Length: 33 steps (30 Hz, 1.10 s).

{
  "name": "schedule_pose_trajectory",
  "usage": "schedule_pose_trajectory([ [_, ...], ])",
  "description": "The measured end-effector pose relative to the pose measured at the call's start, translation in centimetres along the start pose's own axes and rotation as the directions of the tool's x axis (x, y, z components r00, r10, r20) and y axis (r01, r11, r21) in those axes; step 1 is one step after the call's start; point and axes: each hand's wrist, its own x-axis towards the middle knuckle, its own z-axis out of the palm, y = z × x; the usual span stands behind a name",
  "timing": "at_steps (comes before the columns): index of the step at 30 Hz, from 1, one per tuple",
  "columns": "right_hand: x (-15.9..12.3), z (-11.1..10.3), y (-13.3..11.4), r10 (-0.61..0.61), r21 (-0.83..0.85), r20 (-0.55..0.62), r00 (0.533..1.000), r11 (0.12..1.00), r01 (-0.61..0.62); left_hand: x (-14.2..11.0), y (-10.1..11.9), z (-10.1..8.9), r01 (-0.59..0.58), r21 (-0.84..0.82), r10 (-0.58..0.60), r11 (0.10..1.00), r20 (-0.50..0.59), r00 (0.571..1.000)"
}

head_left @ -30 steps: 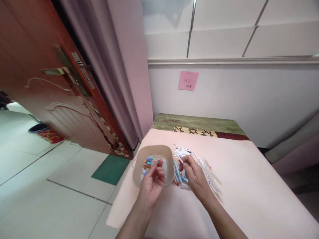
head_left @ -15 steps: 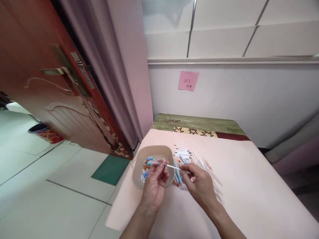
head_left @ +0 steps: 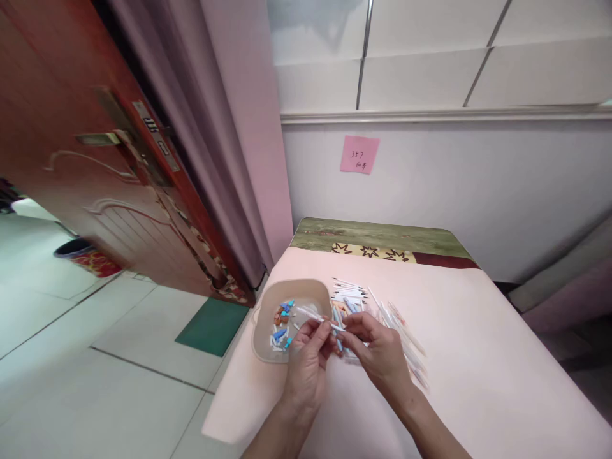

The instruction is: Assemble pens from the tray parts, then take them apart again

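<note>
My left hand (head_left: 308,357) and my right hand (head_left: 377,350) meet over the pink table (head_left: 478,376), both pinching one thin white pen refill (head_left: 313,315) that slants up to the left over a beige bowl (head_left: 268,347). The bowl holds several small blue, orange and white caps (head_left: 282,322). Beside my right hand lies a heap of pen barrels and refills (head_left: 396,325), blue, white and pale ones, partly hidden by my fingers.
A red wooden door (head_left: 95,185) stands open at the left beside a mauve curtain (head_left: 224,127). A pink sticky note (head_left: 359,154) is on the white wall. A green mat (head_left: 213,325) lies on the tiled floor. A patterned cloth (head_left: 377,242) shows at the table's far edge.
My hands have come together from apart. A second ago the right hand was in the heap; now both hold the refill, which has drawn in closer to the left hand.
</note>
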Motion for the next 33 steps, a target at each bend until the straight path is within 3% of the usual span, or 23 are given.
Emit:
schedule_pose_trajectory([
  [5, -0.3, 0.5, 0.1, -0.043, -0.095, 0.007, 0.999, 0.995, 0.044, -0.1, -0.4, -0.2, 0.068, 0.010, -0.068, 0.998, 0.030, 0.997],
  [7, -0.1, -0.2, -0.1, -0.063, -0.154, 0.025, 0.998, 0.986, 0.067, 0.3, -0.4, -0.6, 0.106, -0.014, -0.106, 0.994, 0.000, 0.994],
  [9, 0.5, -2.2, -0.1, -0.060, -0.192, -0.024, 0.998, 0.980, 0.055, 1.0, -0.1, -1.3, 0.134, -0.036, -0.136, 0.990, -0.064, 0.989],
  [11, 1.1, -5.2, 0.4, -0.023, -0.196, -0.176, 0.984, 0.981, -0.012, 1.9, 0.6, -1.9, 0.138, -0.054, -0.144, 0.989, -0.129, 0.981],
  [14, 1.4, -10.0, 2.4, 0.083, -0.189, -0.395, 0.915, 0.967, -0.169, 3.2, 1.6, -2.3, 0.117, -0.075, -0.128, 0.990, -0.172, 0.977],
  [17, 0.6, -12.8, 5.1, 0.142, -0.356, -0.477, 0.867, 0.871, -0.338, 4.0, 1.9, -2.1, 0.112, -0.096, -0.129, 0.989, -0.190, 0.973],
  [21, -0.6, -13.2, 7.3, 0.229, -0.504, -0.470, 0.853, 0.723, -0.472, 4.3, 1.3, -1.1, 0.142, -0.113, -0.162, 0.983, -0.199, 0.967],
  [28, -1.1, -14.0, 8.3, 0.280, -0.578, -0.431, 0.858, 0.645, -0.500, 4.1, 0.6, 0.0, 0.146, -0.108, -0.166, 0.983, -0.206, 0.964],
  [33, -1.9, -14.9, 9.4, 0.369, -0.593, -0.341, 0.865, 0.630, -0.502, 4.1, 0.3, 0.7, 0.131, -0.084, -0.146, 0.988, -0.210, 0.967],
])
